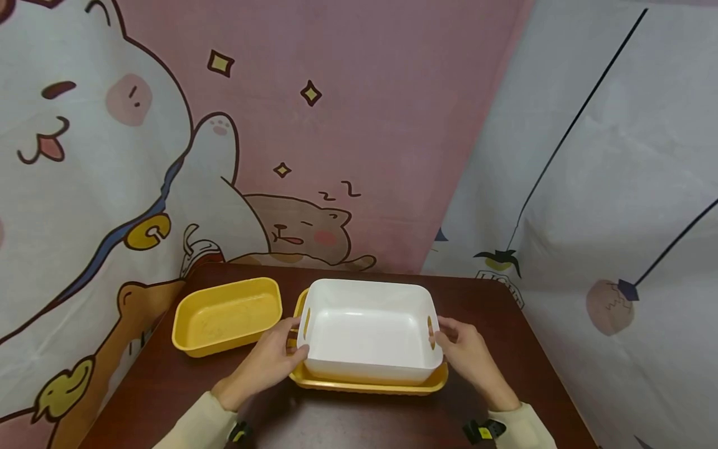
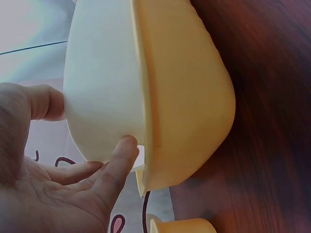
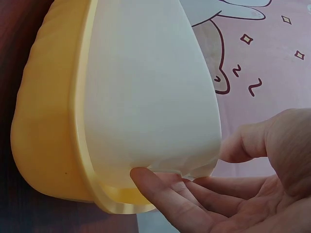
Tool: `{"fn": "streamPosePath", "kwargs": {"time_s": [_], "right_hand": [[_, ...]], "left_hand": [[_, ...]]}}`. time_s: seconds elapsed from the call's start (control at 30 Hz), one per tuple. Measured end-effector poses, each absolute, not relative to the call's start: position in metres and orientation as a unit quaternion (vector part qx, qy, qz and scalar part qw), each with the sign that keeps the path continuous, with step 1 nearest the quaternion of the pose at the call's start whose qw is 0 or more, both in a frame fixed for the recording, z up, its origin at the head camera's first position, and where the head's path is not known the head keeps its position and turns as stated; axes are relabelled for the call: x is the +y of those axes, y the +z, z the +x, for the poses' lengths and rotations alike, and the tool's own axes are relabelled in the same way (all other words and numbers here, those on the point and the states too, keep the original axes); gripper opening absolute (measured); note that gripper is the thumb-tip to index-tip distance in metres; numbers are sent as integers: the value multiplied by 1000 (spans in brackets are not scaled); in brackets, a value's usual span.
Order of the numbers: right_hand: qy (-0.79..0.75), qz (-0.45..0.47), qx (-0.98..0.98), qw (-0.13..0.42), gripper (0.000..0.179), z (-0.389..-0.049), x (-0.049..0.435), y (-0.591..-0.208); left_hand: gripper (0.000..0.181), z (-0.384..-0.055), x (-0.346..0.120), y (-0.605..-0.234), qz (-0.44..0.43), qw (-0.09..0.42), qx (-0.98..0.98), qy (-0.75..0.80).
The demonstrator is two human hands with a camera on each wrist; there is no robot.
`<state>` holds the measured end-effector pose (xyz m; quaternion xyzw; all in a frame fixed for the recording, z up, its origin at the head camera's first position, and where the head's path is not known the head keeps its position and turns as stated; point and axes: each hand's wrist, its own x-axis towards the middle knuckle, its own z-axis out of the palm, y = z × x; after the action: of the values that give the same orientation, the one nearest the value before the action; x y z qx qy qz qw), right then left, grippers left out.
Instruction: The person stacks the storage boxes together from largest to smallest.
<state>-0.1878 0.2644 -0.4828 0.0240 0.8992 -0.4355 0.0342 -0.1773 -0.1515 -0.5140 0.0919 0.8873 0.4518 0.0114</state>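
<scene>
A white rectangular plastic bin (image 1: 370, 330) with a slot handle at each end sits partly inside a larger yellow basket (image 1: 364, 388). My left hand (image 1: 269, 355) holds the bin's left end, its thumb at the upper rim and fingers around the handle end. At the opposite end my right hand (image 1: 468, 355) grips the bin the same way, fingertips by the slot. Both wrist views show the white wall (image 2: 104, 73) rising above the yellow basket's rim (image 3: 77, 97). The bin's lower part is hidden inside the basket.
A smaller yellow basket (image 1: 227, 312) stands at the left on the dark brown table (image 1: 336, 424). Behind the table hangs a pink and white cloth (image 1: 381, 156) printed with cartoon animals, and a pale patterned cloth (image 1: 589, 156) borders the right side.
</scene>
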Motion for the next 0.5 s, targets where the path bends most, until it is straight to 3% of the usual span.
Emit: {"fn": "streamPosePath", "kwargs": {"time_s": [0.5], "right_hand": [[-425, 20, 904, 34, 50, -192, 264, -488]], "left_hand": [[67, -179, -154, -518, 88, 17, 889, 448]]}}
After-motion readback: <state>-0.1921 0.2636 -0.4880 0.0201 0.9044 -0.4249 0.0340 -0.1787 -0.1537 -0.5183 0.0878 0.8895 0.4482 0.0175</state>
